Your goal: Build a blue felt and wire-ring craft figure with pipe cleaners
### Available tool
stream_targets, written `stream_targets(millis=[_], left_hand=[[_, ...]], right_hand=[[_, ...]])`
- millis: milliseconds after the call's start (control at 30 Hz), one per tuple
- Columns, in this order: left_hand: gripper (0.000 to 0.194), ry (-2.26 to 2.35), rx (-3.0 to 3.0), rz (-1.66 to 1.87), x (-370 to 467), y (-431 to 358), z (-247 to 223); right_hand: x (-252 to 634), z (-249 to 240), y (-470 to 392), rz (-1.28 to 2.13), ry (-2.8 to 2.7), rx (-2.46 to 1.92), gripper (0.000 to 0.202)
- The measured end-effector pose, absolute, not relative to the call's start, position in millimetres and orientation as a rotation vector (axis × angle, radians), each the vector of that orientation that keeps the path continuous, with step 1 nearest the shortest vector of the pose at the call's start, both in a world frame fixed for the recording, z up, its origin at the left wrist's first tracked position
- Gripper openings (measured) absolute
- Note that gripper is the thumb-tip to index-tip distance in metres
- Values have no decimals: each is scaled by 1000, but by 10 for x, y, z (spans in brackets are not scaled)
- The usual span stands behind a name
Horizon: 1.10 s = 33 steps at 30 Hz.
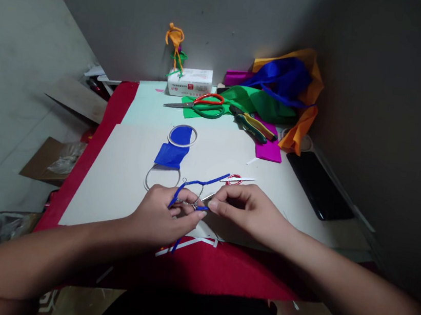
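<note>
Wrapping step, we judge: left hand (166, 216) curled round the wire figure (202, 183), right hand (250, 209) pinching its blue tip (201, 208); next calls for steady tension.

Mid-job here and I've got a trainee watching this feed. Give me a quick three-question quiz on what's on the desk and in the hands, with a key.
1. Multiple choice. The handles of the scissors are:
A) both black
B) one red, one green
C) both white

2. True or false: the left hand has its fingers around part of the blue-wrapped wire.

3. Fill in the blank: as seen in the picture, the pliers lie to the ____ of the scissors.

Key: 1. B; 2. True; 3. right
</note>
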<state>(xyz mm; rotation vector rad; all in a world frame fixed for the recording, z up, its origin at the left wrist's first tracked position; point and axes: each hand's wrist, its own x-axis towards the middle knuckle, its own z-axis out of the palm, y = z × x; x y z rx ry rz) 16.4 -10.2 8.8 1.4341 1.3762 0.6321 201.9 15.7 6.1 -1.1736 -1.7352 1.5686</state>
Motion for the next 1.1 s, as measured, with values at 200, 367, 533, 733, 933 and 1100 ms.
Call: stream_targets(millis=[200,367,533,733,933,1100], left_hand=[[11,1386,1703,746,137,-158,42],[10,1376,1678,704,126,-159,59],[15,1411,1285,649,129,-83,192],[15,1363,1167,729,97,-35,229],[14,1363,1135,765,95,-31,226],[16,1396,1154,824,121,-47,229]], right_hand=[[2037,-2,164,1948,-1517,-1112,31],[2065,-62,178,2186,-1444,-1041,33],[2112,-7,216,1806,-1558,-1100,39],[2172,68,165,973,-2043,-938,28],[2176,-35,134,343,-2195,-761,10],[2158,61,124,719,-1976,-968,6]])
